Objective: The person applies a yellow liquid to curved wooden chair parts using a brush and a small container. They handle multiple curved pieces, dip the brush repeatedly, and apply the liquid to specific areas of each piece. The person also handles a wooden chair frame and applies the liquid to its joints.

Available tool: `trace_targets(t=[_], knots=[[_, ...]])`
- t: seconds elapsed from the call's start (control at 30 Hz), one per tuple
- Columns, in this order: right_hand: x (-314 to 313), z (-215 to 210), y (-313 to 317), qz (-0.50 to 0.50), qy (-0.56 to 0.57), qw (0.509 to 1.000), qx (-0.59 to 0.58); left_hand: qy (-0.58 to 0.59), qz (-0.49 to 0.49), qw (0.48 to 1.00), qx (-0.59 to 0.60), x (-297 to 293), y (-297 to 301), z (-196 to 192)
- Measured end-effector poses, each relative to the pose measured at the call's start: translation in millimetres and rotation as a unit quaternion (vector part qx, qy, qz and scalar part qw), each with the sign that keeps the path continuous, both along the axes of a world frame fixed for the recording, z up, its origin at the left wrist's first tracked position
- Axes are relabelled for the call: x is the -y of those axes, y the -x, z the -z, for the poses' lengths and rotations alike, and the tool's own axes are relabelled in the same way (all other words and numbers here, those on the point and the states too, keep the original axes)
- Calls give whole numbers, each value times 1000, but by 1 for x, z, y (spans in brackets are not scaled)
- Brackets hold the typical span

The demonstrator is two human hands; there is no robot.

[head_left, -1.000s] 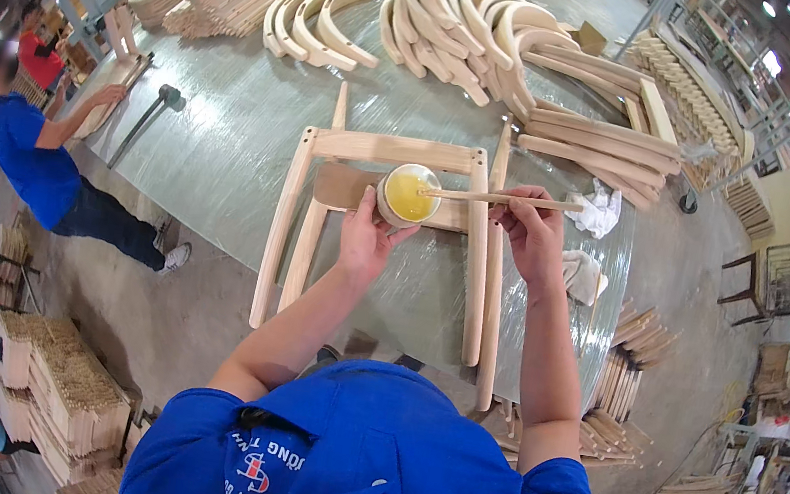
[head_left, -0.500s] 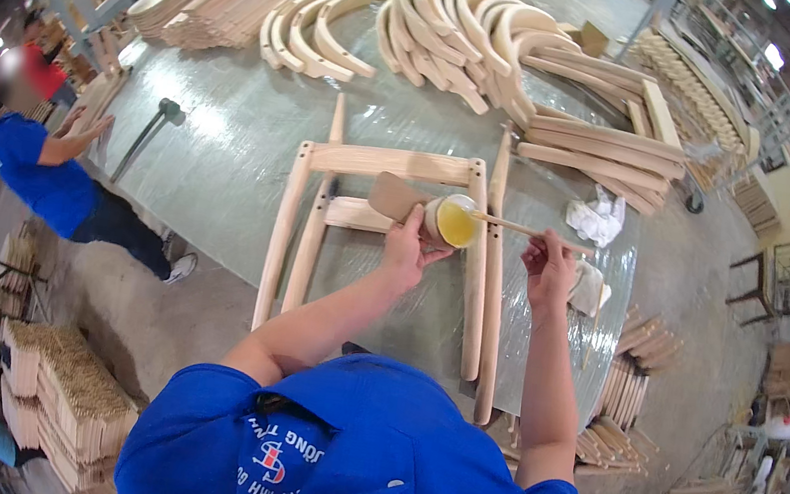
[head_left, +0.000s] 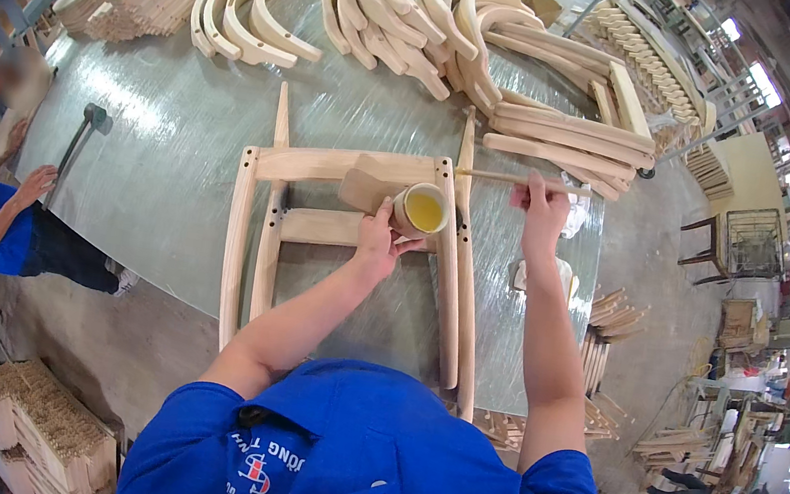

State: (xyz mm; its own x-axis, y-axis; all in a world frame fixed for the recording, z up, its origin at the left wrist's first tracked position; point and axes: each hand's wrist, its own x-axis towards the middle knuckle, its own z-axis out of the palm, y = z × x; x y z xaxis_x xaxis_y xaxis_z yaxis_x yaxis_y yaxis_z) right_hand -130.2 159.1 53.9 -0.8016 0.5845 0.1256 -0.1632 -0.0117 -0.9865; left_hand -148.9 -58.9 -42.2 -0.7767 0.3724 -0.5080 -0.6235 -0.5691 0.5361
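My left hand is wrapped round a small cup of yellow liquid, apparently glue, above a pale wooden chair frame. A flat brown piece juts out beside the cup; whether I hold it too, I cannot tell. Between the fingers of my right hand is a thin wooden stick. Its tip reaches the frame's upper right corner, near the dark holes at the joint. The frame lies on the table with its legs toward me.
Curved wooden parts and straight rails are piled along the far side of the plastic-covered table. White cloths lie right. A co-worker's hand is at a black mallet on the left.
The stick's tip has gone from the cup to the frame's upper right corner, as my right hand rose. The view has shifted. At left, the co-worker's hand has come to the mallet.
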Motion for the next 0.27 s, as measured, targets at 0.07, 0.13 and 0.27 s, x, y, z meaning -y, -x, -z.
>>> trace_targets(t=[0.07,0.13,0.27], knots=[[-3,-8,16,-18,-112,993,-6,-3,6,1000,10,7,-1,4],[-3,-11,28,-23,-217,975,38,9,3,1000,24,14,-5,8],[0,-8,49,-45,-342,934,93,1,8,1000,9,29,-14,15]])
